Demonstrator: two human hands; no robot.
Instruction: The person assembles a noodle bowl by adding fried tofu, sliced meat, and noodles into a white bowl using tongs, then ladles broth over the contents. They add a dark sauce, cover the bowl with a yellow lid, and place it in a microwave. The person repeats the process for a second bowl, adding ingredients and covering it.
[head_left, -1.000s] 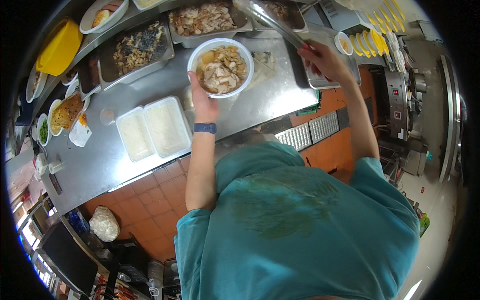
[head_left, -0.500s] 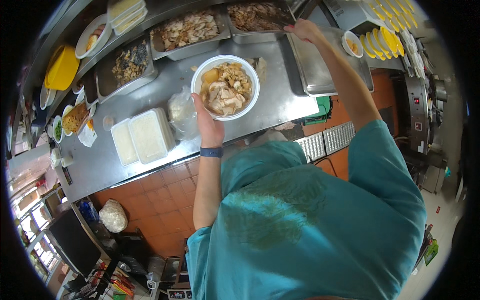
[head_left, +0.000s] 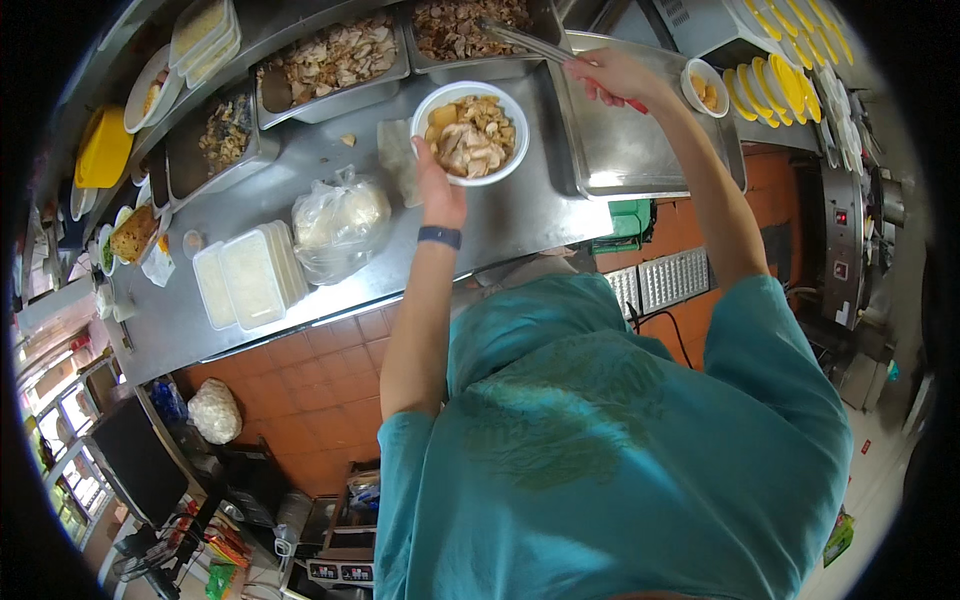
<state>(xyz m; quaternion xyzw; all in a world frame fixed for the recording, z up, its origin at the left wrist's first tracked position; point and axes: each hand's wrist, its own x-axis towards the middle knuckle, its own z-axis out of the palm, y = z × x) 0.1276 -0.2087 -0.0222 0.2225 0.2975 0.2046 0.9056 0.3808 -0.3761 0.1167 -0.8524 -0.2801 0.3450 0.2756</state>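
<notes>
My left hand [head_left: 440, 188] grips the near left side of a white round bowl [head_left: 521, 150], its thumb at the rim. Sliced pale meat [head_left: 472, 150], chopped brownish pieces and a chunk of potato-like food fill the bowl. In my right hand [head_left: 612, 80] is a pair of metal tongs [head_left: 530, 40] with a red end, my fingers closed round it. The tongs' tips reach over a steel pan of chopped brown meat [head_left: 460, 32] at the back. Left of that pan stands another with sliced pale meat [head_left: 340, 58].
A flat steel tray [head_left: 640, 145] lies right of the bowl, with a small bowl [head_left: 705, 88] and yellow-edged dishes [head_left: 775, 92] beyond. A tied plastic bag [head_left: 342, 225] and lidded white containers [head_left: 250, 275] sit on the counter's left. A smaller pan [head_left: 222, 150] stands behind them.
The bowl and my left hand have moved right and toward the back pans, uncovering more of the plastic bag. My right hand has drawn back slightly, and more of the tongs shows.
</notes>
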